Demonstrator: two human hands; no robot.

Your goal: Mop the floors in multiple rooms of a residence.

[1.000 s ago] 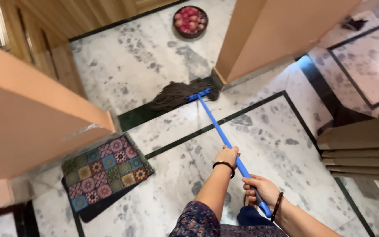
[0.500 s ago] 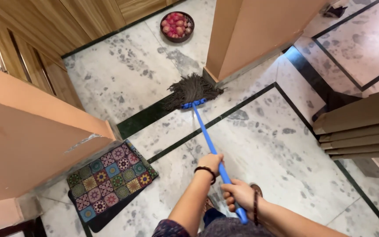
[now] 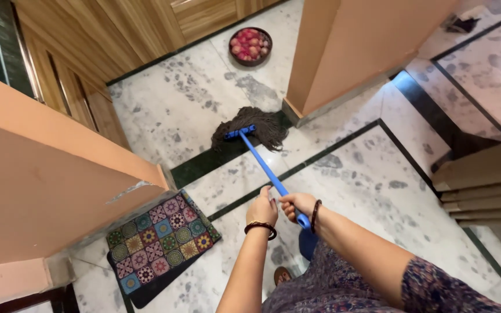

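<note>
Marble floor (image 3: 372,174) w/ dark inlay lines. Patterned mat (image 3: 160,240) near left, by wall. Mop (image 3: 256,130): dark string head mid-floor, far of hands, blue handle running near. Fruit bowl (image 3: 251,45) far. Left hand (image 3: 262,207) & right hand (image 3: 297,204) both gripping handle's near end, touching.

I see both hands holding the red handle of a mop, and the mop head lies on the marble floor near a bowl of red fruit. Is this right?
Not quite: the mop handle is blue, not red, as the head view shows. The rest holds: the left hand and right hand both hold it, and the mop head lies on the marble floor near the bowl of red fruit.
</note>
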